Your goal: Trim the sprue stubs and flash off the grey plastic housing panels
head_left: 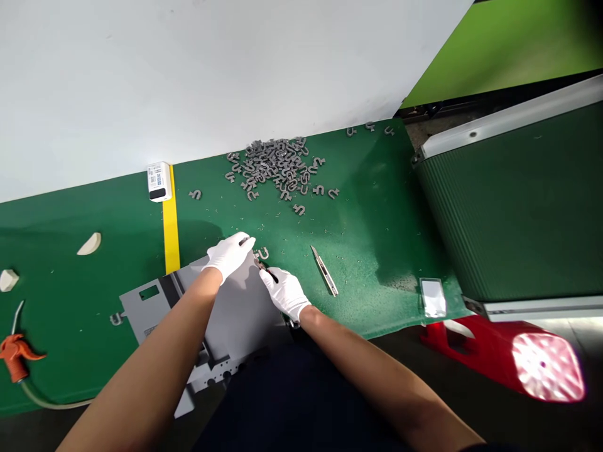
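Both forearms are extended forward and converge; the left hand (229,256), gloved in white, is held palm down with its fingers bent; the right hand (286,292), likewise gloved, is angled inward, its fingers curled; both wrists are left bare.

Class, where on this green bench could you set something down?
Nearly bare: between the knife and the ribbed belt, and between the cream half-round piece and the yellow strip. Crowded: the clip pile by the white wall, and around the left hand and right hand at the gray panel.
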Demonstrator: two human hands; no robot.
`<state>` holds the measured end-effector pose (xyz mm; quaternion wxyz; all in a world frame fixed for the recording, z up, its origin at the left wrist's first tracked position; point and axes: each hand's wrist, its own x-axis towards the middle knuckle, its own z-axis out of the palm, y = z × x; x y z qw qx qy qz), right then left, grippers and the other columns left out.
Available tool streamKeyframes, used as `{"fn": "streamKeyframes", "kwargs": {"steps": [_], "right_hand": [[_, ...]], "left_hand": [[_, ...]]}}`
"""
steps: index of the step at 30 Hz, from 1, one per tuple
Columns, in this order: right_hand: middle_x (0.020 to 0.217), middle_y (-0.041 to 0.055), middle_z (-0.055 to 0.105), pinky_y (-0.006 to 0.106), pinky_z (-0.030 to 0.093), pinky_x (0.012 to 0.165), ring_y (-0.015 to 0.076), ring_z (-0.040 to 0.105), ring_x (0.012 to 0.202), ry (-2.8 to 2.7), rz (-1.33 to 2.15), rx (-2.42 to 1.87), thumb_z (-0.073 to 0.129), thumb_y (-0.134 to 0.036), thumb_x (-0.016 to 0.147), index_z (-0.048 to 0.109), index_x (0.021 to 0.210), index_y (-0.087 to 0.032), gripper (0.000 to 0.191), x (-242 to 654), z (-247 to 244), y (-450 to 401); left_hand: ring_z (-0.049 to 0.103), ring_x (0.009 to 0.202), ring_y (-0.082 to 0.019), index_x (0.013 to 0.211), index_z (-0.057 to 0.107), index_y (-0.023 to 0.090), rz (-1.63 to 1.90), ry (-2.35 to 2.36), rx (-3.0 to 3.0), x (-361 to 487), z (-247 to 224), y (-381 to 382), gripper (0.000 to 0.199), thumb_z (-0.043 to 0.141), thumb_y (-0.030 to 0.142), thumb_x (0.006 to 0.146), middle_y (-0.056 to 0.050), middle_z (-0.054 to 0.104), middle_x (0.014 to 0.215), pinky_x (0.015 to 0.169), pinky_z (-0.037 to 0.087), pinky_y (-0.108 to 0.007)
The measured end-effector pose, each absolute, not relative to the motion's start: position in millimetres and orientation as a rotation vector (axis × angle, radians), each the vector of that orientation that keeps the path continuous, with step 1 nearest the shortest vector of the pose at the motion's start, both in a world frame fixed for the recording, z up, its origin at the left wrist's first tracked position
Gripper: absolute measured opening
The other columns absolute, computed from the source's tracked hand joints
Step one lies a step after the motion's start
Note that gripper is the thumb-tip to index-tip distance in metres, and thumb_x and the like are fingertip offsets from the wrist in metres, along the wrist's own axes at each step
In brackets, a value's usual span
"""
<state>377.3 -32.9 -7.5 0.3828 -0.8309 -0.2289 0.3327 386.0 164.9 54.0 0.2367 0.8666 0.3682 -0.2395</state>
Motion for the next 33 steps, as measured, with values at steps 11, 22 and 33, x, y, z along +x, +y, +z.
{"fn": "streamKeyframes", "kwargs": {"steps": [11, 22, 33], "right_hand": [[0.093, 0.0135, 0.075, 0.033, 0.047, 0.081, 0.0264, 0.07, 0.089, -0.592, 0.876, -2.306, 0.043, -0.062, 0.105, 0.069, 0.098, -0.017, 0.052, 377, -5, -24], [0.096, 0.0079, 0.075, 0.032, 0.047, 0.083, 0.0224, 0.07, 0.092, -0.504, 0.972, -2.301, 0.032, -0.067, 0.106, 0.068, 0.099, -0.024, 0.057, 379, 0, -21], [0.095, 0.0155, 0.076, 0.037, 0.05, 0.082, 0.0294, 0.073, 0.094, -0.507, 0.973, -2.384, 0.031, -0.067, 0.105, 0.069, 0.1, -0.018, 0.063, 377, 3, -17]], "left_hand": [[0.067, 0.111, -0.033, 0.106, 0.068, 0.034, -0.641, 1.033, 2.397, 385, 53, 164, 0.041, 0.041, 0.064, 0.093, -0.003, 0.077, 0.115, 0.101, 0.04, -0.046], [0.067, 0.11, -0.033, 0.106, 0.068, 0.035, -0.645, 1.051, 2.406, 386, 54, 162, 0.04, 0.042, 0.063, 0.093, -0.002, 0.077, 0.118, 0.098, 0.042, -0.045], [0.066, 0.107, -0.033, 0.105, 0.067, 0.033, -0.656, 1.047, 2.409, 387, 59, 160, 0.04, 0.041, 0.062, 0.094, -0.003, 0.076, 0.116, 0.098, 0.04, -0.047]]}}
